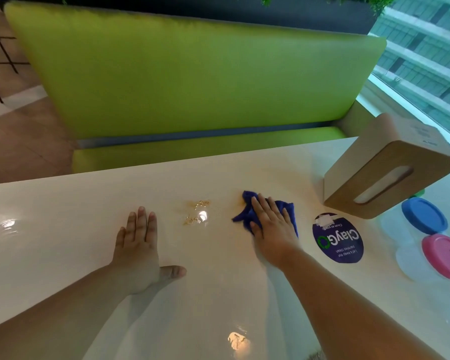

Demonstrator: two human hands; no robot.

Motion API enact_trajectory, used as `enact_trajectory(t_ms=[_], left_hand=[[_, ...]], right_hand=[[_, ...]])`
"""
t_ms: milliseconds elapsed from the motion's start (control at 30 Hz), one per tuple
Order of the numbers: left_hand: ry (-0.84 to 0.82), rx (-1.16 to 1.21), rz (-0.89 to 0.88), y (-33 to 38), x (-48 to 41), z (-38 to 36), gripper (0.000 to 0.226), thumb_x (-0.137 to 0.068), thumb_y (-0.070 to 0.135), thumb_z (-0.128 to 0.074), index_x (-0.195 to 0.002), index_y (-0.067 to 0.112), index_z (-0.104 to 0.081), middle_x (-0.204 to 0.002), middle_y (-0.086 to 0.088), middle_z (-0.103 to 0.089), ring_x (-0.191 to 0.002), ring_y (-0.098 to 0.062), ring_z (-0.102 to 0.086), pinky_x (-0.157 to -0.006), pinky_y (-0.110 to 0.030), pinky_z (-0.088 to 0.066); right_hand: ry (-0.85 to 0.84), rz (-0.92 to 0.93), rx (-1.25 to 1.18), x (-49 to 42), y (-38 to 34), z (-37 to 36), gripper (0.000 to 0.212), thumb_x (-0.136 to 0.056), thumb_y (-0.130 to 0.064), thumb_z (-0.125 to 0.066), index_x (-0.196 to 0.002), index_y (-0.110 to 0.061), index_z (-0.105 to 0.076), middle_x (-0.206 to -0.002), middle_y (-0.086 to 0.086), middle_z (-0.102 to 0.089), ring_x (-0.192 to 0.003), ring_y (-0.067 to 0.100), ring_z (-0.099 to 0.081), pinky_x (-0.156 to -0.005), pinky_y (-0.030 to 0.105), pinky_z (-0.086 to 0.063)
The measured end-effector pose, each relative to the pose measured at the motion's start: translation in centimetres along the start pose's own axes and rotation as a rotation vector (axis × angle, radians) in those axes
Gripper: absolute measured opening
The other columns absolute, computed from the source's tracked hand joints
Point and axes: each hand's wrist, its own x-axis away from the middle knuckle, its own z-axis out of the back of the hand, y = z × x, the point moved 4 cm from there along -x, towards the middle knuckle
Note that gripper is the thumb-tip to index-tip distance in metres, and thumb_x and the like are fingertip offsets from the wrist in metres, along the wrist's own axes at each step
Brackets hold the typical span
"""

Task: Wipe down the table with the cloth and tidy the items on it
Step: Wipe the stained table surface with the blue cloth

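Two bare hands lie flat on the glossy cream table (63,216). The small crumpled blue microfibre cloth (247,203) sits just past the table's middle, toward one o'clock from where we look, pinned under the right hand (270,227).

We judge the cloth soft, light and limp. It should bunch and slide easily on this slick top, so it wants a broad flat palm on its middle rather than a pinch at an edge. The right hand has it that way: its fingers (257,207) are straight and close together, pressing on the fabric, and none curls round it. Blue folds show at eleven and three o'clock of the hand.

The left hand (138,245) rests palm-down on bare table at nine o'clock of the cloth, fingers (140,219) straight and nearly together, thumb splayed toward three o'clock, holding nothing.

Golden crumbs (196,211) lie scattered at nine o'clock of the cloth, near but apart from it, not yet wiped. At three o'clock are a wooden tissue box (382,172), a blue-lidded tub (424,215) and a pink-lidded tub (443,255), beside a round purple sticker (338,239).
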Motion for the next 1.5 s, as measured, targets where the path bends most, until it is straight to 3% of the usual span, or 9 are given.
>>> enact_trajectory(t_ms=[200, 300, 433, 533, 733, 933, 1167, 1367, 1500], left_hand=[[-0.017, -0.013, -0.01, 0.0, 0.0, 0.1, 0.146, -0.013, 0.101, 0.005, -0.122, 0.013, 0.048, -0.132, -0.008, 0.054, -0.134, -0.029, 0.039, -0.115, -0.043, 0.011], [0.002, -0.016, -0.019, -0.1, 0.1, -0.1, 0.145, -0.017, 0.101, 0.006, -0.123, 0.013, 0.047, -0.137, -0.009, 0.052, -0.134, -0.028, 0.039, -0.115, -0.043, 0.011], [0.058, -0.03, -0.035, -0.2, 0.3, -0.3, 0.14, -0.026, 0.101, 0.007, -0.126, 0.011, 0.044, -0.135, -0.007, 0.051, -0.137, -0.027, 0.036, -0.116, -0.042, 0.011], [0.1, -0.043, -0.027, -0.1, 0.3, -0.4, 0.134, -0.029, 0.1, 0.011, -0.126, 0.012, 0.043, -0.134, -0.006, 0.049, -0.138, -0.028, 0.033, -0.116, -0.042, 0.01], [0.084, -0.039, -0.01, -0.1, -0.2, -0.4, 0.136, -0.028, 0.101, 0.008, -0.125, 0.013, 0.045, -0.137, -0.008, 0.05, -0.137, -0.029, 0.035, -0.115, -0.043, 0.011], [0.075, -0.039, -0.01, -0.2, -0.3, -0.6, 0.136, -0.029, 0.101, 0.006, -0.125, 0.013, 0.044, -0.14, -0.009, 0.048, -0.136, -0.029, 0.036, -0.115, -0.044, 0.012], [0.065, -0.021, -0.01, -0.4, -0.5, -0.7, 0.137, -0.03, 0.101, 0.003, -0.126, 0.013, 0.045, -0.136, -0.006, 0.052, -0.134, -0.026, 0.04, -0.114, -0.043, 0.014], [0.066, -0.042, 0.0, -0.4, -0.5, -0.8, 0.135, -0.033, 0.101, 0.001, -0.124, 0.013, 0.046, -0.141, -0.009, 0.049, -0.135, -0.028, 0.038, -0.114, -0.044, 0.013], [0.068, -0.043, 0.002, -0.4, -0.5, -0.7, 0.135, -0.035, 0.101, -0.001, -0.126, 0.013, 0.045, -0.136, -0.007, 0.052, -0.135, -0.028, 0.038, -0.114, -0.044, 0.013]], right_hand=[[-0.002, -0.231, 0.003, -3.3, 1.3, 0.6, 0.056, -0.102, -0.033, -0.023, -0.152, -0.023, 0.0, -0.161, -0.006, 0.005, -0.147, 0.015, 0.01, -0.119, 0.04, 0.004], [-0.055, -0.099, 0.0, -2.6, 0.0, 0.3, 0.057, -0.102, -0.032, -0.026, -0.152, -0.024, 0.001, -0.16, -0.008, 0.007, -0.146, 0.013, 0.011, -0.118, 0.038, 0.006], [0.021, 0.055, -0.069, 0.1, 1.6, 1.3, 0.054, -0.101, -0.029, -0.035, -0.151, -0.029, -0.015, -0.158, -0.012, -0.01, -0.146, 0.006, 0.0, -0.119, 0.032, 0.001], [0.1, -0.045, -0.071, -0.8, 3.8, 2.1, 0.052, -0.101, -0.028, -0.034, -0.151, -0.027, -0.019, -0.158, -0.011, -0.015, -0.146, 0.009, -0.007, -0.119, 0.029, -0.003], [0.046, -0.34, 0.016, -5.6, 3.8, 1.9, 0.056, -0.102, -0.034, -0.023, -0.153, -0.022, -0.001, -0.161, -0.005, 0.002, -0.147, 0.018, 0.005, -0.119, 0.041, 0.001], [-0.004, -0.049, -0.009, -4.9, 4.3, 2.3, 0.055, -0.101, -0.027, -0.03, -0.152, -0.027, -0.009, -0.16, -0.01, -0.004, -0.146, 0.009, 0.003, -0.119, 0.037, -0.001], [0.003, -0.328, 0.023, -9.2, 4.9, 2.6, 0.056, -0.102, -0.032, -0.025, -0.153, -0.025, -0.001, -0.161, -0.007, 0.003, -0.147, 0.018, 0.005, -0.118, 0.046, -0.001], [-0.042, 0.147, -0.064, -6.6, 2.6, 1.9, 0.053, -0.1, -0.019, -0.038, -0.15, -0.027, -0.02, -0.158, -0.012, -0.013, -0.147, 0.011, -0.005, -0.116, 0.035, -0.001], [0.033, -0.006, -0.095, -6.4, 4.4, 2.3, 0.053, -0.1, -0.016, -0.036, -0.149, -0.028, -0.023, -0.157, -0.012, -0.017, -0.146, 0.009, -0.006, -0.116, 0.035, -0.002]])
